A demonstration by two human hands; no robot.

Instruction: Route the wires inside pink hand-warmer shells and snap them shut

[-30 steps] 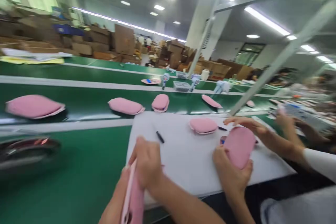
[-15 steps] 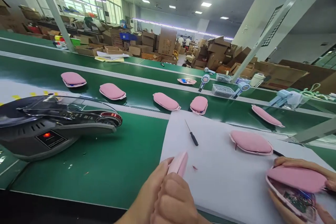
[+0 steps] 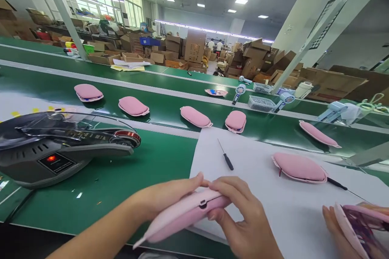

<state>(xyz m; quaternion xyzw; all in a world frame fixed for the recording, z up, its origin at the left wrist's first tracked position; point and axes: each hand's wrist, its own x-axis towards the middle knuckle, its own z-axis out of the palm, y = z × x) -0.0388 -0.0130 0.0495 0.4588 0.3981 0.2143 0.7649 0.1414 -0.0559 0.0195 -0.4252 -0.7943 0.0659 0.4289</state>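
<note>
My two hands hold a pink oval padded device edge-up, low in the middle of the head view. Along its seam are a small port and a dark notch. My left hand presses flat along its far side, fingers partly hidden behind it. With thumb and fingers, my right hand grips the right end. Beyond them a black-handled screwdriver lies on a white sheet. Another pink device rests on that sheet, with a dark red wire end hanging from its edge.
At the right edge a co-worker's hands hold an opened pink device. A second screwdriver lies nearby. A tape dispenser stands left on the green table. Several pink devices, handheld fans and a clear tray sit farther back.
The pink device in my hands has turned from upright to lying across, its seam now showing. My hands have spread apart around it. The co-worker's opened device has moved right and tilted.
</note>
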